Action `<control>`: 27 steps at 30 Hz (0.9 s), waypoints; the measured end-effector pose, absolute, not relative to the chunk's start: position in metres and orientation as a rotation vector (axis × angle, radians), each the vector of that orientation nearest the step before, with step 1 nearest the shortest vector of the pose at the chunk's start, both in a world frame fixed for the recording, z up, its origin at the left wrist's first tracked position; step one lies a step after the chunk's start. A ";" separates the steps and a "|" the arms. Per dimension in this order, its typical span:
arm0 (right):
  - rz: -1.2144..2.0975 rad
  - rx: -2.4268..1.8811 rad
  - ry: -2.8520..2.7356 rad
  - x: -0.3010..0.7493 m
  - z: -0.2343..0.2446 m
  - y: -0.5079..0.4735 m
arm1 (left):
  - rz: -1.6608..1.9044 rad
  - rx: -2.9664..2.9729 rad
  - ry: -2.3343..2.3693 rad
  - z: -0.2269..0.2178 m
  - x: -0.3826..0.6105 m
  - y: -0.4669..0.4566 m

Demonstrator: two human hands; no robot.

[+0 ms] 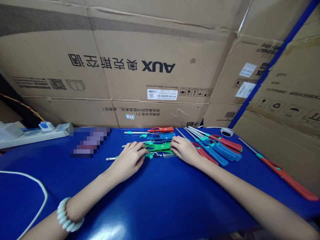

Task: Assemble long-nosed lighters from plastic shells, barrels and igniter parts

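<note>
A green lighter handle lies between my two hands on the blue tabletop. My left hand bends its fingers over the left end, by a metal tube and a teal trigger. My right hand grips the right end of the green handle; its fingertips are partly hidden. Just below the handle are thin wires and a clear fuel tube. Behind it lie an opened blue lighter and a red lighter, their metal tubes pointing left.
Several red and blue long-nosed lighters are fanned out right of my right hand. One red lighter lies far right. A white power strip and white cable are at left. Cardboard walls the back.
</note>
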State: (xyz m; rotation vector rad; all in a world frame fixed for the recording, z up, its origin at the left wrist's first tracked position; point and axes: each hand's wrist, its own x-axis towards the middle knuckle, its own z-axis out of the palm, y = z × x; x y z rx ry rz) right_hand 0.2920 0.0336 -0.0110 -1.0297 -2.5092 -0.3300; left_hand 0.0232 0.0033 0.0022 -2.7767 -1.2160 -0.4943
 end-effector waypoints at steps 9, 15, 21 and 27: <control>-0.308 -1.018 -2.421 0.294 -0.007 0.030 | -0.508 -3.086 -0.996 -0.003 0.033 -0.006; -0.233 -1.052 -2.367 0.299 -0.004 0.029 | -0.381 -3.068 -1.154 -0.012 0.033 -0.004; -0.225 -1.070 -2.342 0.303 -0.002 0.028 | -0.421 -3.120 -1.196 -0.007 0.033 -0.006; -0.198 -1.051 -2.352 0.300 -0.001 0.023 | -0.500 -3.155 -1.129 -0.004 0.032 -0.011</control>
